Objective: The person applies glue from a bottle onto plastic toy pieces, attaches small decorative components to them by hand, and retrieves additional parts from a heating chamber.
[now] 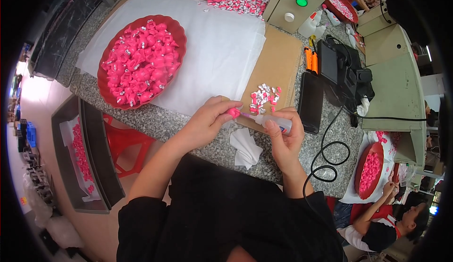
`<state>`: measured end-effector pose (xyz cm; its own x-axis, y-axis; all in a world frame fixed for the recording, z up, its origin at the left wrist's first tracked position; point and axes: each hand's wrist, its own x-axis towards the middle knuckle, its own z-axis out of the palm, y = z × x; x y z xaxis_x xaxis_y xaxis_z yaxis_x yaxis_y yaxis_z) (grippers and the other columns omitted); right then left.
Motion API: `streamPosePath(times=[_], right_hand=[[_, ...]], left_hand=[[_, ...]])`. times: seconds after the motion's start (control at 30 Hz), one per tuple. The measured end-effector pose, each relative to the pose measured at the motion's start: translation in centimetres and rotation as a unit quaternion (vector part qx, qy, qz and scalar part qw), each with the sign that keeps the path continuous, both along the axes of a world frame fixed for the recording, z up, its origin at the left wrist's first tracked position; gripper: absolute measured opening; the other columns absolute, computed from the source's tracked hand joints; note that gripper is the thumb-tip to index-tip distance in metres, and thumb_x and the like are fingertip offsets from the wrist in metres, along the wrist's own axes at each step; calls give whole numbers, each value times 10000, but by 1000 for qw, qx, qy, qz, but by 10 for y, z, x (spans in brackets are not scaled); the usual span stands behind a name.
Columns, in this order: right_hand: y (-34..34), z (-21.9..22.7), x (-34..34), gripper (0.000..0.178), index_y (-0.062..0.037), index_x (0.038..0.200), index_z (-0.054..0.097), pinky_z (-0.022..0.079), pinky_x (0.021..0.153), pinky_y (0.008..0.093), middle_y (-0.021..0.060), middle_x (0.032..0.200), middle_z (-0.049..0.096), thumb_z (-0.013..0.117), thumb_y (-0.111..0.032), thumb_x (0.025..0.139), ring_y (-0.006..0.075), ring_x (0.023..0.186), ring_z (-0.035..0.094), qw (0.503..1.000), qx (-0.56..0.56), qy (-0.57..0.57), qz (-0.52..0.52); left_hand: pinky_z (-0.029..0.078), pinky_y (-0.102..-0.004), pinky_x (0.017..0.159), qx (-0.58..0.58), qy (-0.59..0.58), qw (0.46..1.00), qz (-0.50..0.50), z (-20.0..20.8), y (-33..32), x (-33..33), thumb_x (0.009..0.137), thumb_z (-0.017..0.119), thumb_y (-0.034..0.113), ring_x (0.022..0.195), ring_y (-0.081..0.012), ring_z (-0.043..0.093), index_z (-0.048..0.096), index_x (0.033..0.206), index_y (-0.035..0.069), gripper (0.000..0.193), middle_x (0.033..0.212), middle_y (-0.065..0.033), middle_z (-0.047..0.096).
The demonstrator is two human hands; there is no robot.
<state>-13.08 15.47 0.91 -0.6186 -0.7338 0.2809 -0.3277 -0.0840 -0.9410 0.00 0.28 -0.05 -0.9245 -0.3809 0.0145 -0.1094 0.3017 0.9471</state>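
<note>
Between the fingers and thumb of my left hand (210, 120) is a small pink plastic part (233, 113), mostly covered by the fingertips. My right hand (289, 141) grips a small clear glue bottle (277, 123), tilted sideways. Its thin purple-tinted nozzle (247, 115) points left, and the tip is at or very near the pink part; contact cannot be made out. Just beyond the bottle lies a scatter of small white and pink pieces (264, 97) on brown cardboard (281, 59). A crumpled white tissue (245, 147) rests on the speckled counter below my hands.
At left, a scalloped red tray (100, 80) holds heaped pink parts on white paper (212, 40). A black phone (311, 102), orange lighters (311, 60) and a looping black cable (336, 154) lie at right. A grey bin (96, 207) stands lower left; a co-worker (377, 226) sits lower right.
</note>
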Motion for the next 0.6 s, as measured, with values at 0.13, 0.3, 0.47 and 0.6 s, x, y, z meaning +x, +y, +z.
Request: streamPosePath(times=[0.13,0.3,0.47,0.6], right_hand=[[-2,0,-1,187,3,892,481,406,620,239,92,824,494,605,-90,788,152,718,506,1000,6,14,1],[0,1,-2,188,3,890,481,406,616,240,92,812,496,608,-88,785,153,714,507,1000,13,9,5],[-1,3,-2,183,5,886,482,409,613,240,91,805,499,606,-83,784,150,711,510,1000,15,15,4],[-1,5,1,178,7,883,485,412,612,239,94,812,503,605,-78,783,151,713,516,1000,9,25,13]], left_hand=[[360,-304,786,-12,9,1000,-10,-1,-1,0,834,469,54,859,-233,443,512,1114,22,285,860,-100,476],[359,-305,787,-9,-2,1000,-17,0,-2,0,834,468,58,858,-235,444,510,1114,20,285,855,-102,474],[359,-306,787,-15,4,1000,-22,-1,-3,0,834,468,57,859,-235,446,513,1110,17,283,858,-102,477],[359,-305,789,-9,4,1000,-11,-2,-1,0,833,468,54,856,-235,446,512,1113,16,286,856,-102,478]])
